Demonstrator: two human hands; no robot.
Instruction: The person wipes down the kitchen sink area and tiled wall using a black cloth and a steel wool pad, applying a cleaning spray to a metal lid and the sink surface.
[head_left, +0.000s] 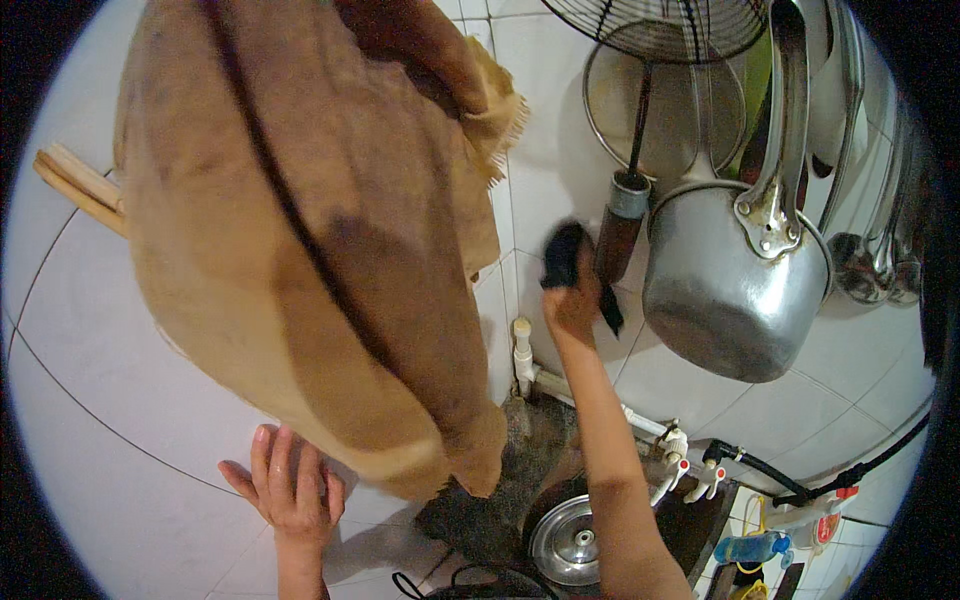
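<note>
My right hand (579, 298) grips a black cloth (564, 251) close to the white tiled wall (541, 180), and motion blurs it. The brown handle (619, 240) of a hanging wire skimmer is just to the right of that hand. My left hand (291, 487) holds nothing, its fingers spread near or against pale tiles; contact is not clear. Above it hangs a large tan cloth (217, 247) with a frayed edge, filling much of the upper left and hiding what is behind it.
A metal saucepan (735, 292) hangs at the right beside ladles (874, 262) and a round strainer (664, 97). White pipes (559, 386) with red-marked taps (679, 469) run below. A steel lid (566, 551) and a blue bottle (750, 547) are lower down. Wooden sticks (79, 187) jut out left.
</note>
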